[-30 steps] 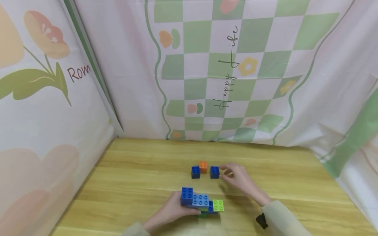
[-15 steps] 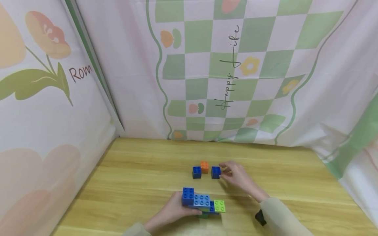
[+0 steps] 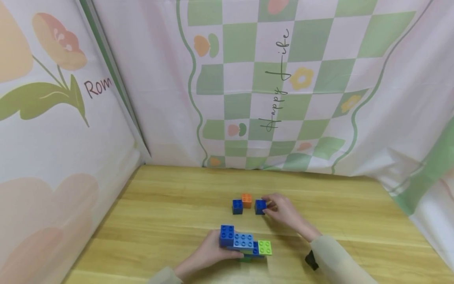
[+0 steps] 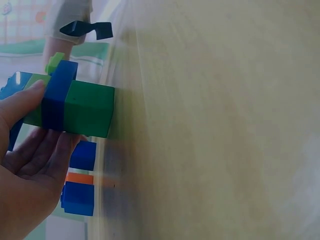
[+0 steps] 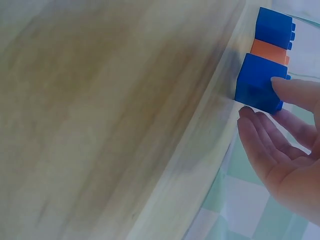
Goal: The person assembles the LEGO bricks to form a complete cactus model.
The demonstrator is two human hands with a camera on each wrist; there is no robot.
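Note:
My left hand [image 3: 209,248] grips a built-up piece of toy building bricks [image 3: 243,240], thumb across its near side. It joins dark blue, light blue, lime and green bricks; a green brick [image 4: 89,107] forms its lower end in the left wrist view, close over the table. Further back, my right hand [image 3: 283,211] pinches a dark blue square brick [image 3: 260,207] at its right side. In the right wrist view the thumb [image 5: 295,92] lies on that brick's face and the index finger behind its edge; the other fingers curve below.
An orange brick [image 3: 246,200] and another dark blue brick [image 3: 237,206] stand on the wooden table [image 3: 170,205], left of the pinched one. A black strap piece [image 3: 311,260] hangs by the right sleeve [image 3: 337,256]. Patterned curtains [image 3: 241,98] rise behind the table.
My right hand has moved slightly left, its thumb and index finger closing onto the dark blue brick. The left hand keeps its grip on the built-up piece; the whole head view shifts slightly.

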